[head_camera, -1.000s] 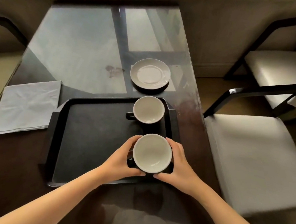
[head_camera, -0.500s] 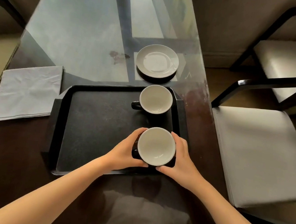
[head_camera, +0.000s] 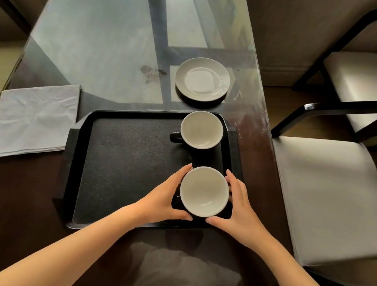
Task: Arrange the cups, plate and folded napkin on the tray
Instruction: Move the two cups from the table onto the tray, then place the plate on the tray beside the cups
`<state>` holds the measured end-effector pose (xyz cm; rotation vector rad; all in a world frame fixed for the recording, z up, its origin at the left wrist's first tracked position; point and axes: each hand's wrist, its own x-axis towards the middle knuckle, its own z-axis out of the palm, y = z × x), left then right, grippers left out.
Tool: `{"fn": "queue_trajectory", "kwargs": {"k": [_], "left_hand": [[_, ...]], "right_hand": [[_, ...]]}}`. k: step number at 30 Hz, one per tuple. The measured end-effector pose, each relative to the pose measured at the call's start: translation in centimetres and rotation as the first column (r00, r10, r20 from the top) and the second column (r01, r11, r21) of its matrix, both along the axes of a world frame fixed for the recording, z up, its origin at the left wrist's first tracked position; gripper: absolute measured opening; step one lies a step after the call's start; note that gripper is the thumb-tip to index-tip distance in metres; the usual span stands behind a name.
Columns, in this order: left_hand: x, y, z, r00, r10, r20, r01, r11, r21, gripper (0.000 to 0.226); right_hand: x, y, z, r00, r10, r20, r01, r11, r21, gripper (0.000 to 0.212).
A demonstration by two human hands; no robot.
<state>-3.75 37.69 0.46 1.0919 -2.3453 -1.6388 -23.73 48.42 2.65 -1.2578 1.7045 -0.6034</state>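
Observation:
A black tray lies on the glass-topped table. On its near right corner stands a black cup with a white inside; my left hand and my right hand wrap around its two sides. A second, matching cup stands on the tray's far right corner, its handle pointing left. The white plate rests on the table just beyond the tray. The folded white napkin lies on the table to the left of the tray.
Two chairs with pale cushions stand close along the table's right edge. A dark stain marks the glass left of the plate. A dark chair frame shows at the far left.
The view has shifted slightly, so everything sits a little lower and nearer. Both hands stay around the near cup, which keeps its place on the tray.

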Motion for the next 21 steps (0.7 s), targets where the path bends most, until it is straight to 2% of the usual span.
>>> {"fn": "queue_trajectory", "kwargs": {"k": [3, 5, 8, 11, 14, 18, 21], "left_hand": [[0.9, -1.3, 1.2, 0.998, -0.014, -0.053, 0.017, 0.999, 0.051, 0.111], [1.4, -2.9, 2.6, 0.994, 0.043, -0.099, -0.038, 0.998, 0.054, 0.095], [1.7, -6.6, 4.6, 0.979, 0.168, -0.114, -0.177, 0.981, -0.077, 0.058], [0.8, -11.2, 6.4, 0.966, 0.255, -0.046, -0.259, 0.939, -0.228, 0.04], [-0.8, -15.2, 7.1, 0.963, 0.267, 0.033, -0.244, 0.917, -0.316, 0.038], [-3.0, -19.6, 7.2, 0.94, 0.289, 0.184, -0.195, 0.893, -0.406, 0.042], [-4.5, -22.3, 7.1, 0.924, 0.274, 0.267, -0.142, 0.893, -0.427, 0.054]], "right_hand": [[-0.9, -0.2, 0.8, 0.997, 0.06, 0.038, -0.061, 0.998, 0.02, 0.11], [-1.8, -0.9, 1.7, 0.992, 0.118, 0.036, -0.119, 0.992, 0.033, 0.108], [-3.4, -3.4, 3.2, 0.991, 0.131, 0.042, -0.132, 0.99, 0.04, 0.102], [-4.7, -7.8, 4.6, 0.997, 0.075, 0.027, -0.075, 0.997, 0.028, 0.084], [-5.7, -12.6, 5.2, 0.999, 0.019, -0.036, -0.02, 1.0, -0.022, 0.071], [-6.4, -18.1, 4.8, 0.99, -0.09, -0.106, 0.083, 0.994, -0.068, 0.066], [-6.8, -21.6, 4.1, 0.972, -0.177, -0.153, 0.164, 0.982, -0.089, 0.064]]}}
